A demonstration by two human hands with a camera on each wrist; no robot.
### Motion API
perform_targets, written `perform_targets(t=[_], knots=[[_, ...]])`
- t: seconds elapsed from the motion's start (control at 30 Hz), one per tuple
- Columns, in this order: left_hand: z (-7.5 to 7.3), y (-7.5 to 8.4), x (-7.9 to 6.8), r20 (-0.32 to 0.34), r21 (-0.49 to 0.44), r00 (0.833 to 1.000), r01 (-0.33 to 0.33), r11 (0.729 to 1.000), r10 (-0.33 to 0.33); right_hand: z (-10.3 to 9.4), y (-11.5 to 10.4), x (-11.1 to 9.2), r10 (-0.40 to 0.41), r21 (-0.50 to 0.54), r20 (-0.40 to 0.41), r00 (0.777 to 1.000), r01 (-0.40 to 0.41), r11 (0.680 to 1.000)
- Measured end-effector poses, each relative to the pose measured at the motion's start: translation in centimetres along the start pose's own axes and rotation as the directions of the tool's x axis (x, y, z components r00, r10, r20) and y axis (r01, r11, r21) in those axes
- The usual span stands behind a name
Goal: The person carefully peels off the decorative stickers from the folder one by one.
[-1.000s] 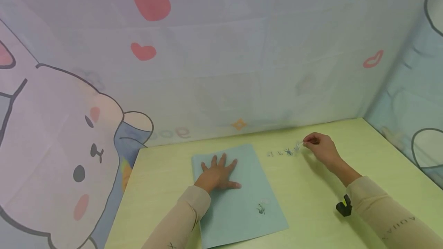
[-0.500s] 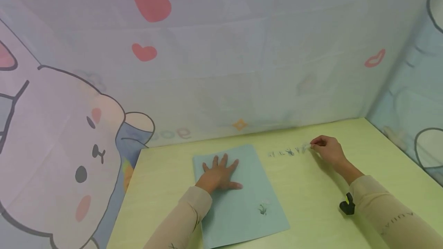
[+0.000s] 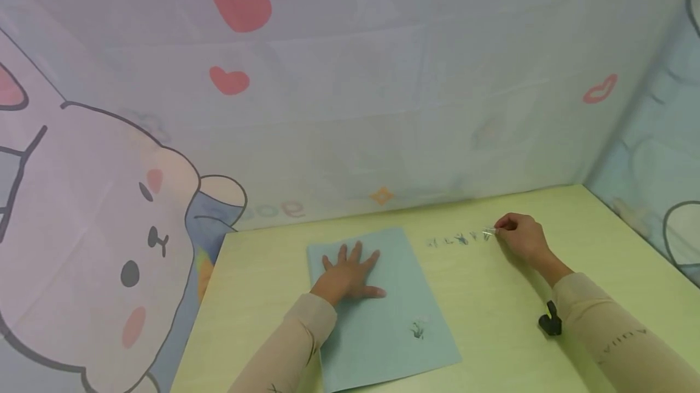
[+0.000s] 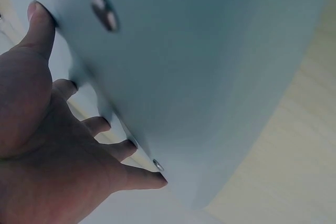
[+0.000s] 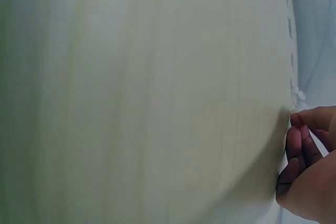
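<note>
My left hand point(image 3: 346, 277) rests on a pale blue-green booklet point(image 3: 377, 350), fingers spread wide. In the left wrist view, two shiny metal fasteners show on its surface near the fingers. A small flower sticker point(image 3: 418, 330) with green stems sits at the booklet's lower right. To the right, my right hand point(image 3: 524, 240) pinches the edge of a small clear sticker point(image 3: 488, 232) between thumb and forefinger, close over the table. It is at the right end of a row of several small plant stickers point(image 3: 462, 239). In the right wrist view, the fingertips meet at the sticker's edge.
The pale yellow-green table point(image 3: 481, 320) meets a printed cloth backdrop point(image 3: 339, 107) along its back edge. A cloth side wall point(image 3: 651, 138) stands at the right. A small black object point(image 3: 550, 320) shows beside the right sleeve.
My right hand has moved slightly right along the row with the clear sticker, which now lies lower and flatter near the table. The left hand stays in place on the booklet.
</note>
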State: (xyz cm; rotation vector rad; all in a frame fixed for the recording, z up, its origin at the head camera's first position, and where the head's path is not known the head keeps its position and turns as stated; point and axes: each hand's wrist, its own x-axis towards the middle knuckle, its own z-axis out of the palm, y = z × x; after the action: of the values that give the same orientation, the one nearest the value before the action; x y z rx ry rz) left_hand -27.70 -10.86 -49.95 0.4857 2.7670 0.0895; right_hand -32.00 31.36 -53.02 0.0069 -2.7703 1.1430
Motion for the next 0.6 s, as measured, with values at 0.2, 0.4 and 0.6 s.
perform_targets(t=[0.2,0.4,0.6], knots=[[-0.3,0.1,-0.1,0.020,-0.005,1.000,0.013,1.000,-0.012,-0.2,0.1,0.4,-0.030,-0.022,0.021,0.999,0.031,0.999],[1.2,-0.7,1.5,0.022,0.002,1.000,0.009,1.000,-0.009,0.0,0.3,0.6,-0.047,-0.053,0.006,0.999,0.047,0.998],[2.3,-1.4,2.7,0.017,0.001,1.000,0.000,1.000,0.000,0.0,0.7,0.8,-0.069,-0.068,-0.007,0.998,0.068,0.995]])
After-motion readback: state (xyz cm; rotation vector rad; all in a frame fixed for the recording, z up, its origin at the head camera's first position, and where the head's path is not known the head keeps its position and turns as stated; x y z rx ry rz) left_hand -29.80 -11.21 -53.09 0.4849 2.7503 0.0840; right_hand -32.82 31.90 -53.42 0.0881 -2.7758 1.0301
